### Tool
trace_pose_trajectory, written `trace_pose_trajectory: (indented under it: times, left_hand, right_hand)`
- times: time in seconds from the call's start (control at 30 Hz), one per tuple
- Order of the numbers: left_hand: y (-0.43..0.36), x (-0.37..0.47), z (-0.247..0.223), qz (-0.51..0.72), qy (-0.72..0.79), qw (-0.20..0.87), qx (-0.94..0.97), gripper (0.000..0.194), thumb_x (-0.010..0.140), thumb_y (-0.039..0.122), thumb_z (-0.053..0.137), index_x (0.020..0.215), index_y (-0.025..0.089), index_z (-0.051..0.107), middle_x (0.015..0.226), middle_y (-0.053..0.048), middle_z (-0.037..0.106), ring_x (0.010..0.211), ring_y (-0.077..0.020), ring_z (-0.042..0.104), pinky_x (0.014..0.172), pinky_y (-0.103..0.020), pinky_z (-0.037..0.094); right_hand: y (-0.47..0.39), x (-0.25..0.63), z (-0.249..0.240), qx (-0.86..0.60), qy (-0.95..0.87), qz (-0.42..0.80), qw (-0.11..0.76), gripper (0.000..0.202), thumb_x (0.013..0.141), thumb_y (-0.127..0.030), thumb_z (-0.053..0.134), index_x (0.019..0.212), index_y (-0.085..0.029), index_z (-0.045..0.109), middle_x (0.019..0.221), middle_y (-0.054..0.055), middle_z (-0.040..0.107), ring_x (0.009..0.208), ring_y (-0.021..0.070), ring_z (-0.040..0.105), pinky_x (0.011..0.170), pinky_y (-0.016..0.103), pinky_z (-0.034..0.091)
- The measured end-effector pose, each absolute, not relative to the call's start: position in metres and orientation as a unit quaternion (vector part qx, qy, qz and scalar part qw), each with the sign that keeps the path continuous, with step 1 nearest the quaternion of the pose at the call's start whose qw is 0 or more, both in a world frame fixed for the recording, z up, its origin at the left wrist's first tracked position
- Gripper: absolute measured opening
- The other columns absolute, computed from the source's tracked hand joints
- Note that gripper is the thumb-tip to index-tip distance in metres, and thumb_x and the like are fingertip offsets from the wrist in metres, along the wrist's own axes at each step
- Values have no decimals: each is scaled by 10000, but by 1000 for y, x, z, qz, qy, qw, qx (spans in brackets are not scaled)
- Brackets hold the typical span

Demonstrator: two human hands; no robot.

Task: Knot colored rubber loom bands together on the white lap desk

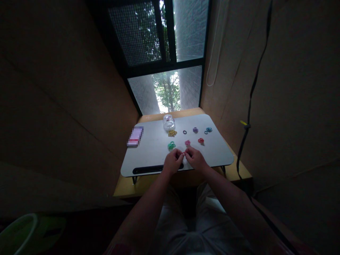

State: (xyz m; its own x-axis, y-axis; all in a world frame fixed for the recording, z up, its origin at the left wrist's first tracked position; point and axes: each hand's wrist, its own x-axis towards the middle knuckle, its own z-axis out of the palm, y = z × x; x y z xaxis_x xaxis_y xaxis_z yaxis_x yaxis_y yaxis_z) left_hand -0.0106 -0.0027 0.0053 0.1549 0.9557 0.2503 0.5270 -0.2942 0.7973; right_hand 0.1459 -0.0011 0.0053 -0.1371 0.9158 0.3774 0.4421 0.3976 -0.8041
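Observation:
My left hand (173, 160) and my right hand (195, 158) meet over the front of a white folding table (148, 152). Both are closed in a pinch on one small pinkish band (183, 153), which looks like a hair tie; the fingers cover part of it. Just beyond lie a pink pile (187, 142) and a red pile (201, 141) of similar bands. Nearest the left hand is a green pile (171, 145). Farther back are a yellow pile (172, 133), a single dark band (185, 132), a purple pile (195, 130) and some blue bands (208, 130).
A clear jar (169, 123) stands at the table's back. On the left lies a phone (135, 136) with a blurred screen. A black slot (147, 170) runs along the front edge. A dark cable (251, 95) hangs at right, and a green basin (29, 233) sits lower left.

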Motion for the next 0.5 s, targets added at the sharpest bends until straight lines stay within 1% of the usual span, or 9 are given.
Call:
trace_pose_trajectory:
  times: [0.2,0.5]
  left_hand:
    - [-2,-11,5,389,521,289,703,222,844,399,549,789,185,570,667,21,585,587,-107,504,573,-233,362]
    - [-1,-10,4,390,542,263,697,226,841,392,548,764,181,571,645,21,573,586,-109,496,583,-237,355]
  right_hand:
    - [-1,146,5,-483,-710,261,441,129,813,-236,494,697,-193,533,639,-19,547,602,125,491,592,239,371]
    - [-1,147,3,-475,-712,265,444,93,791,-208,497,717,-187,548,652,-18,557,597,121,491,586,233,367]
